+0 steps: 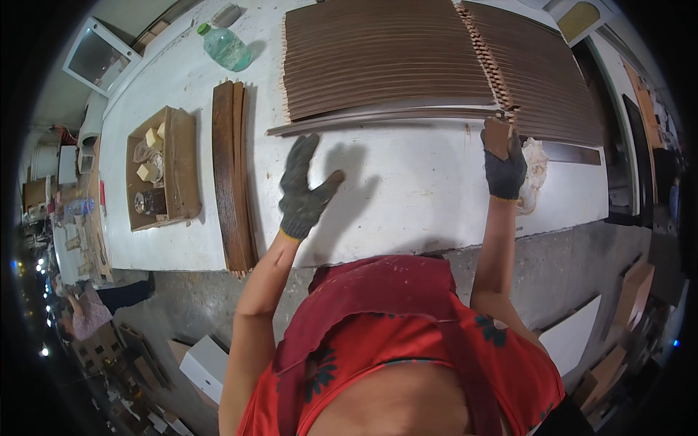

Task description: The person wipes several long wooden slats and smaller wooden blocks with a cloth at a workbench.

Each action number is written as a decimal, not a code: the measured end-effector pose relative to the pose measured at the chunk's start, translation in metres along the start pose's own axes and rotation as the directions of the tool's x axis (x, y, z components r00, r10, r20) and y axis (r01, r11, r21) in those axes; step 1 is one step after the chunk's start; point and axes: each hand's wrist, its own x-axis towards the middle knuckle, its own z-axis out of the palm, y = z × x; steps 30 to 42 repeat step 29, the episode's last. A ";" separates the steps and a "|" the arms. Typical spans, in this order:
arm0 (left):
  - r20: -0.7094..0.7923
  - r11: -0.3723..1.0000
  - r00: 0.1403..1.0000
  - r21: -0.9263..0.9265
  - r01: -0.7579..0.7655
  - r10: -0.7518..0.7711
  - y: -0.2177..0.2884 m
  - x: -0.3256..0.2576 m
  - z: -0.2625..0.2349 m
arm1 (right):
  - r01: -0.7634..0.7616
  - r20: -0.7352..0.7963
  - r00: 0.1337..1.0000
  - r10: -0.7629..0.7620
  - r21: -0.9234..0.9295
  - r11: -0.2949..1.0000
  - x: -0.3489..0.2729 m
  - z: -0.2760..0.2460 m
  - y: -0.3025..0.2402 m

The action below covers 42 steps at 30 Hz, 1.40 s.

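Note:
My left hand [301,190], in a dark grey work glove, is held over the white table with fingers and thumb apart and nothing in it. Just beyond its fingertips is the left end of a long, thin brown wooden strip [385,118]. My right hand [504,168], gloved alike, is closed on a small brown flat piece [497,139] that looks like sandpaper. This piece is at the strip's right end; whether they touch is unclear. Behind them lie rows of dark brown wooden slats [385,58] with pale pegged ends. A crumpled whitish cloth [535,171] lies beside my right hand.
Brown slats [234,174] are stacked lengthwise on the left of the white table [407,196]. Beside them stands a cardboard box [182,163] with pale blocks and a jar. A green-tinted bottle [224,48] lies at the back. Another person [91,312] is at far left.

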 end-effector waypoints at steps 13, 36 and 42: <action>0.399 0.990 0.906 -0.032 -0.137 0.139 0.073 0.139 -0.028 | 0.287 0.072 0.955 -0.287 0.006 0.958 -0.051 0.195 -0.095; -0.005 0.965 0.994 -0.239 -0.110 0.112 0.086 0.104 -0.048 | 0.855 0.261 0.495 -0.829 -0.315 0.411 -0.054 0.306 -0.107; -0.005 0.965 0.994 -0.239 -0.110 0.112 0.086 0.104 -0.048 | 0.855 0.261 0.495 -0.829 -0.315 0.411 -0.054 0.306 -0.107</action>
